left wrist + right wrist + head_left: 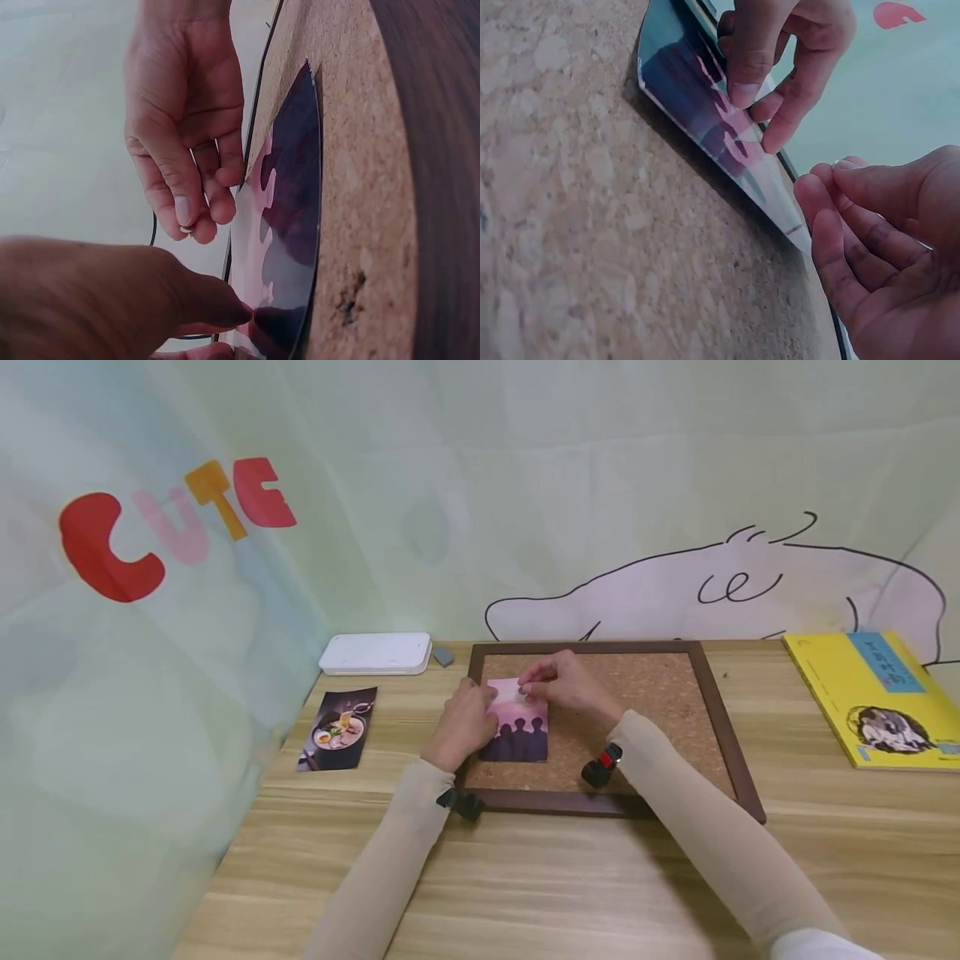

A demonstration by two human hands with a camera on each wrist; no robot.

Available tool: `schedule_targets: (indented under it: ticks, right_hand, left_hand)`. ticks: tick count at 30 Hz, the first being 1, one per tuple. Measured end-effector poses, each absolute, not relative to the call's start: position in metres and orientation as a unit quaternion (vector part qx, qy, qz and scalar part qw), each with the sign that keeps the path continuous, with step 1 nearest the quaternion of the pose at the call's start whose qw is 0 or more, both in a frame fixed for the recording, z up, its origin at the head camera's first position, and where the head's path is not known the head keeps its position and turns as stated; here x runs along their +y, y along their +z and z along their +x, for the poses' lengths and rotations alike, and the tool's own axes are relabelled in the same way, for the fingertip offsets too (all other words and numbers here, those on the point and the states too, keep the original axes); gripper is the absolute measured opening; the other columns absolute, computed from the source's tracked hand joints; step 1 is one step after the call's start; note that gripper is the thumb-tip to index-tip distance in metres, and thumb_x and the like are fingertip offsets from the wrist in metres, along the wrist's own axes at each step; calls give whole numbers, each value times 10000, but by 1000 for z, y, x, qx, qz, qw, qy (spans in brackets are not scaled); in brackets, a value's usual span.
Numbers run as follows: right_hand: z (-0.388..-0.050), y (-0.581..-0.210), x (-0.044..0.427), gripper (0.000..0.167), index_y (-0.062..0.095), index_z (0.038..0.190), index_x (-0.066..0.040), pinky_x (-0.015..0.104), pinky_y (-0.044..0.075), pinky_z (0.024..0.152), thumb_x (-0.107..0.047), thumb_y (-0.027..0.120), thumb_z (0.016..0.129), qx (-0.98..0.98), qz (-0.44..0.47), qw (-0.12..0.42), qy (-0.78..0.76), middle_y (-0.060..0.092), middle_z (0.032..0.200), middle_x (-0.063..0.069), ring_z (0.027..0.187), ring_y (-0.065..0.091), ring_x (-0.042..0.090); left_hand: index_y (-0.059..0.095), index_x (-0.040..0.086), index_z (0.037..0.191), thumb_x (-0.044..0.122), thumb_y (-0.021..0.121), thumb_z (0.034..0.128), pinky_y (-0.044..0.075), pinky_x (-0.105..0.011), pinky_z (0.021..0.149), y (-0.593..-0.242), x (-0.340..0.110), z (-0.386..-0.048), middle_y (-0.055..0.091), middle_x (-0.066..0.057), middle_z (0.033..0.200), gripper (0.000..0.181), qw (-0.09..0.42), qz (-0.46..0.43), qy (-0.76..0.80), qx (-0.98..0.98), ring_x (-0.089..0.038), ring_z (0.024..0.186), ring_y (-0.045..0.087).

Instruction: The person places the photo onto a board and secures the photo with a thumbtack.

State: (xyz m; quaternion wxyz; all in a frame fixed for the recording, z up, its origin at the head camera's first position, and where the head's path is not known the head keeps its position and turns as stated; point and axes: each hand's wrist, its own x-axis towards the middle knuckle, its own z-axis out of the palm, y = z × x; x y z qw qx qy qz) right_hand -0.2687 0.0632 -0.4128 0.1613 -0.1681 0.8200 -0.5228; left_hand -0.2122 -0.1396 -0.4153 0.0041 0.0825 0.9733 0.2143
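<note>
On the cork board [630, 718] lies a photo [525, 743] with a pink sky and dark silhouettes of people. My left hand [465, 717] rests at the photo's left side, thumb and fingers pressing on its surface. Over the photo's upper right, my right hand [573, 681] pinches a tiny pale thing [186, 230] between thumb and forefinger; most of it is hidden by the fingertips, so its kind cannot be told. In the right wrist view the near edge of the photo [705, 112] stands slightly off the cork.
A second photo [341, 731], of a noodle bowl, lies on the table to the left. Behind it are a white case [375, 653] and a small grey piece [443, 657]. A yellow book [862, 693] lies at the right. A printed cloth [600, 485] hangs behind.
</note>
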Motion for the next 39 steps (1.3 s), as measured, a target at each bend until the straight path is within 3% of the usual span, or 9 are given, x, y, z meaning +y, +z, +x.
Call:
schedule_targets:
  ticks: [9, 18, 25, 39]
  right_hand:
    - [-275, -421, 60, 147, 781, 1137, -24, 240, 574, 772, -74, 703, 1023, 833, -162, 156, -506, 796, 1087, 157, 871, 693, 159]
    - [-278, -425, 57, 142, 810, 1116, -93, 263, 500, 818, -122, 702, 1028, 861, -166, 154, -455, 786, 1142, 113, 966, 639, 206]
    - [-280, -427, 53, 150, 832, 1074, -110, 269, 461, 760, -120, 696, 1013, 876, -161, 139, -432, 780, 1079, 97, 919, 598, 203]
    - [-283, -422, 48, 147, 841, 1048, -78, 279, 435, 745, -160, 727, 1006, 877, -134, 152, -436, 790, 1017, 93, 879, 576, 194]
  left_hand:
    - [712, -48, 1339, 56, 661, 967, 559, -538, 982, -415, -139, -211, 659, -267, 1269, 389, 8, 79, 216, 973, -388, 1153, 616]
    - [714, -43, 1339, 64, 657, 974, 540, -530, 985, -415, -138, -211, 666, -263, 1255, 385, 10, 81, 212, 974, -379, 1148, 607]
    - [718, -38, 1334, 63, 665, 968, 541, -513, 956, -415, -138, -212, 672, -258, 1234, 383, 7, 81, 208, 975, -369, 1114, 608]
    - [724, -45, 1316, 55, 667, 963, 548, -494, 942, -415, -138, -211, 671, -258, 1221, 371, 5, 78, 216, 973, -357, 1102, 592]
